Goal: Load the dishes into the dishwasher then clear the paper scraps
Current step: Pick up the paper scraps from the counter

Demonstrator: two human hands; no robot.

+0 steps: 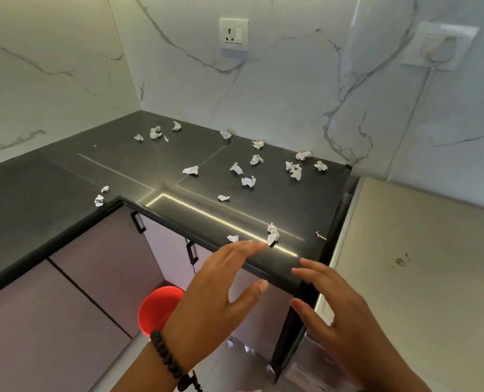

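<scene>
Both hands empty, fingers spread: left hand [223,290], right hand [336,312]. Paper scraps [247,181] scattered across black counter [65,176]. Sweep nearest scrap [272,234] first, then gather inward (red bin [157,308] below, presumably the target).

A dark, glossy L-shaped worktop [263,202] is running along two marble-look walls and meeting in the far corner. Crumpled paper scraps [248,181] are lying scattered across it: a small cluster [156,132] near the corner, several along the back wall toward the right end, two [99,200] at the inner bend of the front edge, and a tall scrap [272,234] sitting just beside the front edge. On the floor [235,360] below, a red bucket [157,309] is standing and a few scraps are lying
</scene>
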